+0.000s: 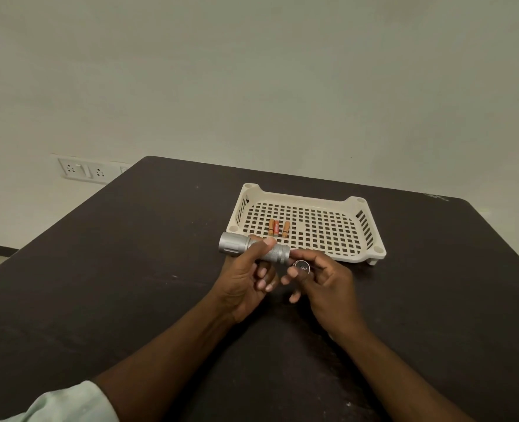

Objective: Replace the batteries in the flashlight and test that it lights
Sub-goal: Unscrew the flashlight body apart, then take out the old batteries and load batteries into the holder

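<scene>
Partly hidden flashlight [253,247] gripped by left hand [246,281] | right hand [322,280] pinches end cap [301,266]

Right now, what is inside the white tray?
Three orange batteries lie side by side near the left end of the perforated tray. The flashlight and the right hand cover part of its near edge, so that strip cannot be checked.
</scene>
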